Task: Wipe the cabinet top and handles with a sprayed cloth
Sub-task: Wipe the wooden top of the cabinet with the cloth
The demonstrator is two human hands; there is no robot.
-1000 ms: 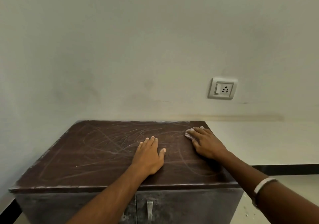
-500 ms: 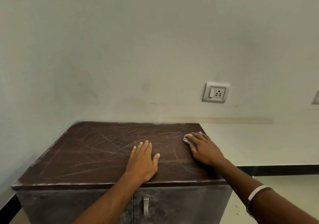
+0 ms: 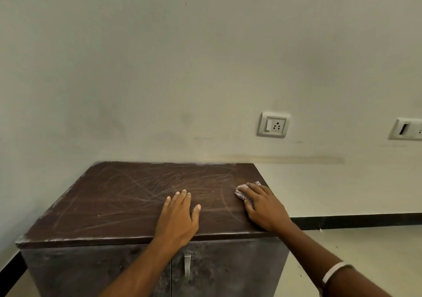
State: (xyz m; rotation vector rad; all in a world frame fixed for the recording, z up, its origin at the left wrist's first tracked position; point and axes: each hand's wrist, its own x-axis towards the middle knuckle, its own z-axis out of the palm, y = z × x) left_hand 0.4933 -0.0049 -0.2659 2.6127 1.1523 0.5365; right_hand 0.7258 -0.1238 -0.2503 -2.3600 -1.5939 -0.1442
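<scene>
R hand (image 3: 265,207) w/ cloth (image 3: 242,192) slid nearer front edge.

Wall (image 3: 159,68): pale, scuffed | socket (image 3: 273,124): on wall, right of centre | second plate (image 3: 406,129): far right edge | skirting (image 3: 365,220): black, along floor (image 3: 365,251)

A dark brown cabinet top (image 3: 127,200), streaked with pale scratches; a small crumpled pinkish cloth (image 3: 242,193) lies near its right edge; a metal handle (image 3: 187,265) hangs on the door below.
</scene>
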